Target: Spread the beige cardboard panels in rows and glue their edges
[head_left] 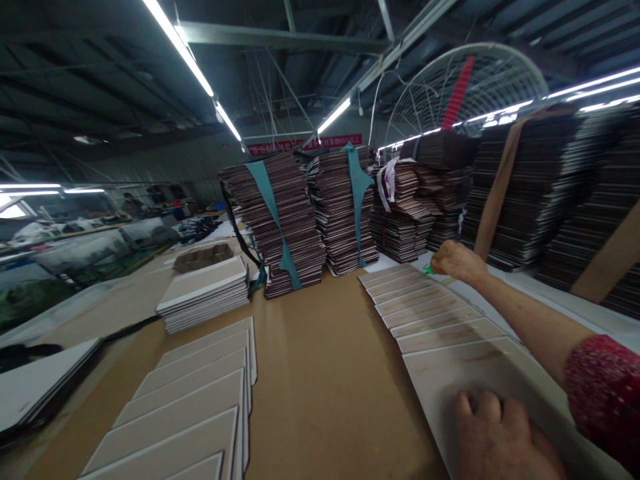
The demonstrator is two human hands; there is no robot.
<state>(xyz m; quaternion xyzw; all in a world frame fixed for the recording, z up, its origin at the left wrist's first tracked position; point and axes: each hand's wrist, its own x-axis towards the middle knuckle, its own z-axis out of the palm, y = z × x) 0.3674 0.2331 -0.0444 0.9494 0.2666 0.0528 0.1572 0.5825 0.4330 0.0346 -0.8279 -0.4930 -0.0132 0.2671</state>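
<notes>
My left hand (503, 433) rests on the nearest of several overlapping beige panels (460, 370), its fingers pressed lightly on the surface and holding nothing visible. These panels fan away in a row along the right side of the table, with brownish streaks across their exposed strips. At the far end of that row, my right hand (457, 260) is closed around something small and mostly hidden. A bit of green (429, 269) shows beside its fingers; I cannot make out what it is.
Another fanned row of beige panels (185, 407) lies left on the brown tabletop (320, 373). Behind it stands a neat pile of panels (205, 290). Tall strapped stacks (280, 220) line the back, more stacks (525, 193) the right. A caged fan (470, 87) rises above them.
</notes>
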